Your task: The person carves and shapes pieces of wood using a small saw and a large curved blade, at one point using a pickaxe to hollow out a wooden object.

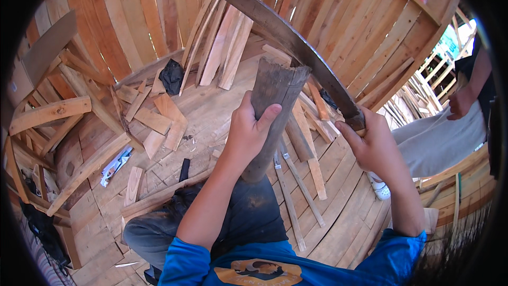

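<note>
My left hand [247, 130] is closed round a weathered grey-brown piece of wood [280, 87], holding it tilted in front of my knees with its rough, split end up. The thumb lies across its face. In my right hand [373, 140] is the handle of a machete [286, 34]. Its long, dark, slightly curved blade slants up to the left, passing close to the top end of the wood. Whether blade and wood touch, I cannot tell. Most of the machete's handle is hidden by my fingers.
Offcuts [153, 120] and curved timbers [87, 167] lie on the plank floor [338, 228] to the left. Long boards [233, 47] lean on the wooden wall [159, 10]. Two narrow strips [288, 201] lie right of my knees. Another person [439, 137] stands at the right.
</note>
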Available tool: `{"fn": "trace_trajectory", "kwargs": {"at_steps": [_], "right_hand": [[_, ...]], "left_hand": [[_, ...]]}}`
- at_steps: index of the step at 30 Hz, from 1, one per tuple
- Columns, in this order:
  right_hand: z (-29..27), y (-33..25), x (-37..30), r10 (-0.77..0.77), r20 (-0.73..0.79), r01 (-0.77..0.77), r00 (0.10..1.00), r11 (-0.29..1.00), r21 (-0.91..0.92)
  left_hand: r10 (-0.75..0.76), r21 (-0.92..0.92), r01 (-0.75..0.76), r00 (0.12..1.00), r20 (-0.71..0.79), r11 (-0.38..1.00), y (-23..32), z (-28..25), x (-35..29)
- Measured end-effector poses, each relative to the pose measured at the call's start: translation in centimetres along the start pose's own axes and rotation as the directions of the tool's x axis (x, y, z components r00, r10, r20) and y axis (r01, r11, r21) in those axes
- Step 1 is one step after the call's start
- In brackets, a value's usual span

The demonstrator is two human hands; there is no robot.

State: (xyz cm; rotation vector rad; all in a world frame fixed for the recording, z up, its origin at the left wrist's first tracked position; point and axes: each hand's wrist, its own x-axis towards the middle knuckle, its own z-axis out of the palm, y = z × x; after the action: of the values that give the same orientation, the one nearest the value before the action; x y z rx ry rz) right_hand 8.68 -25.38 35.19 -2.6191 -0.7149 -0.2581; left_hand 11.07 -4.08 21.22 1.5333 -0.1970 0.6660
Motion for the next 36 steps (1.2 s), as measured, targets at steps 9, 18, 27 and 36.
{"fn": "trace_trajectory", "kwargs": {"at_steps": [9, 18, 27, 36], "right_hand": [[1.0, 2.6, 0.6, -0.220, -0.146, 0.214, 0.965, 0.975, -0.054], [2.7, 0.2, 0.6, -0.065, -0.172, 0.001, 0.983, 0.937, -0.349], [-0.7, -1.1, 1.5, 0.145, 0.340, -0.250, 0.929, 0.924, 0.289], [-0.5, 0.4, 1.8, 0.044, 0.523, -0.385, 0.851, 0.730, 0.565]], "left_hand": [[-0.006, 0.007, 0.006, 1.000, 0.000, 1.000, 0.4, 0.5, 0.0], [0.003, -0.024, -0.004, 1.000, -0.022, 1.000, 0.1, -0.5, 0.4], [0.016, -0.058, -0.016, 1.000, 0.009, 0.998, -0.4, -1.1, 0.5], [0.039, -0.045, -0.038, 0.999, 0.008, 0.998, 0.1, -0.9, -0.1]]}}
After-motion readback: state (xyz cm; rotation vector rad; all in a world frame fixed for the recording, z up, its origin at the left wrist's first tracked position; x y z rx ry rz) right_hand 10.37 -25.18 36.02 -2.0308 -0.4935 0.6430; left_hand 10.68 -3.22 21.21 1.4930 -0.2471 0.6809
